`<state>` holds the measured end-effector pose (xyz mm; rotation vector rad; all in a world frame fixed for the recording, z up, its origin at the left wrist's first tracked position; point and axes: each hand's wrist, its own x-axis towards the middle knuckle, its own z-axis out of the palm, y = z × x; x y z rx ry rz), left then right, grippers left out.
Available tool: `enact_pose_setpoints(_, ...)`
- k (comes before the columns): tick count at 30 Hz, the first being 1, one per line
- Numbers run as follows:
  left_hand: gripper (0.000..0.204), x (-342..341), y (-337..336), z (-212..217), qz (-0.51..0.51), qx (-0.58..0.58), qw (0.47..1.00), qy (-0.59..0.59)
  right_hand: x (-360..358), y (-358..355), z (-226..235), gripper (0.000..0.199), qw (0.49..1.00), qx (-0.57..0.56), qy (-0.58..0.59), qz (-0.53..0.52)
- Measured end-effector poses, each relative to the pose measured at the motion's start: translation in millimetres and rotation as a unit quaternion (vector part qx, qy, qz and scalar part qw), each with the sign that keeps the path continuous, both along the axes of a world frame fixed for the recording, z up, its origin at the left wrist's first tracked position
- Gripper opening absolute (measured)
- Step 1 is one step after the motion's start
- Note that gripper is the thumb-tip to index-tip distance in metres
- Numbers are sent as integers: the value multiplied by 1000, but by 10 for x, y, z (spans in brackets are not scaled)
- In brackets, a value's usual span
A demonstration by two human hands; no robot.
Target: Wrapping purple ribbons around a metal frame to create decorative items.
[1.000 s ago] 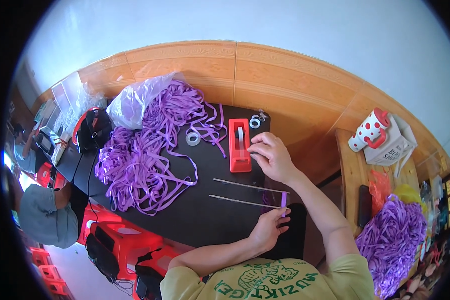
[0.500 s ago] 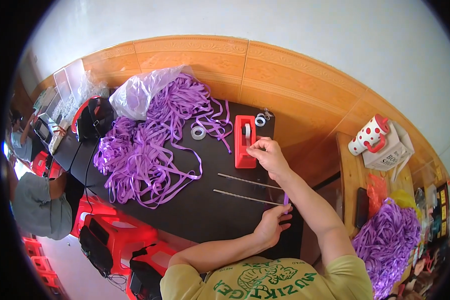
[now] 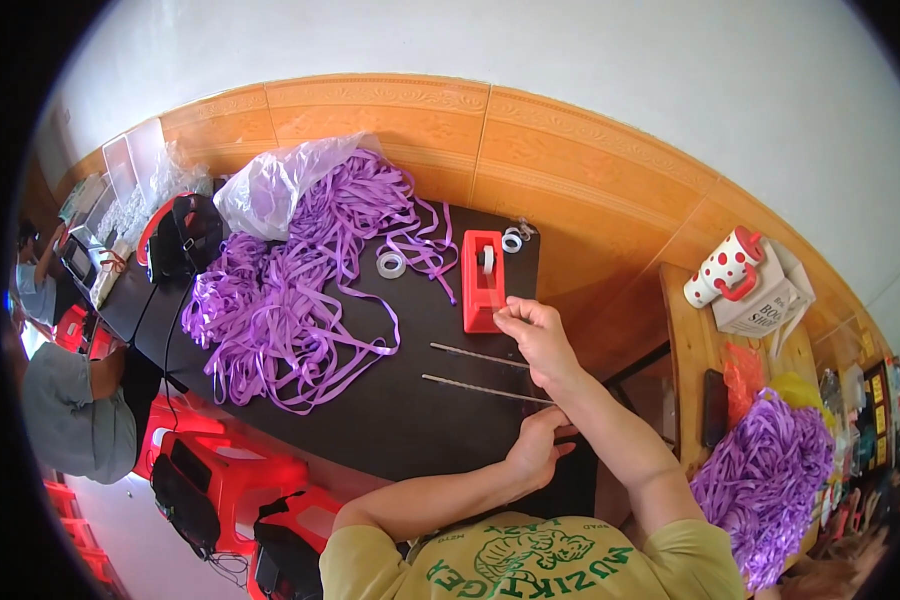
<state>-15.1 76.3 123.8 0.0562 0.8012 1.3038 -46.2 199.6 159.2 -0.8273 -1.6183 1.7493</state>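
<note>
At the red tape dispenser [image 3: 483,280], my right hand [image 3: 537,338] pinches the end of the clear tape [image 3: 497,300] drawn from its roll. My left hand [image 3: 538,448] is closed near the table's right edge, below my right forearm. The purple ribbon seen in its pinch a moment earlier is now hidden behind that forearm. Two thin metal rods [image 3: 480,354] run side by side above the black table [image 3: 420,440], their right ends covered by my right hand and arm.
A big heap of purple ribbon [image 3: 280,320] spills from a clear plastic bag [image 3: 270,190]. Rolls of tape [image 3: 391,264] lie nearby. To the right, a wooden bench [image 3: 690,350] bears a dotted tumbler [image 3: 725,268] and more ribbon [image 3: 765,480]. Red stools [image 3: 240,475] stand lower left, near another person [image 3: 75,410].
My right hand has drawn slightly down from the dispenser with the tape end. My left hand has shifted slightly left and down, and the ribbon in it has gone behind my right forearm.
</note>
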Motion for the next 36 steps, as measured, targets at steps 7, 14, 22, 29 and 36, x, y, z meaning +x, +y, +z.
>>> enact_pose_setpoints(7, 18, -14, 4, -23, -5, 21, 1000, 11, 9, -7, 1, 5, 1000, -24, -16, 11)
enact_pose_setpoints(14, 19, -19, -29, 18, -6, 19, 1000, 23, 39, -55, -71, 7, 999, 27, -19, 0)
enact_pose_setpoints(22, 17, -14, -31, -71, -4, 25, 1000, 14, 59, 21, -349, 6, 964, 237, -121, -26)
enact_pose_setpoints(29, 17, 5, 3, -88, 21, 10, 1000, 10, 193, 200, -521, 7, 907, 379, -183, -31)
enact_pose_setpoints(36, 24, -42, 20, -58, 18, -15, 1000, 9, 1039, 412, 117, 6, 938, 308, -113, 113)
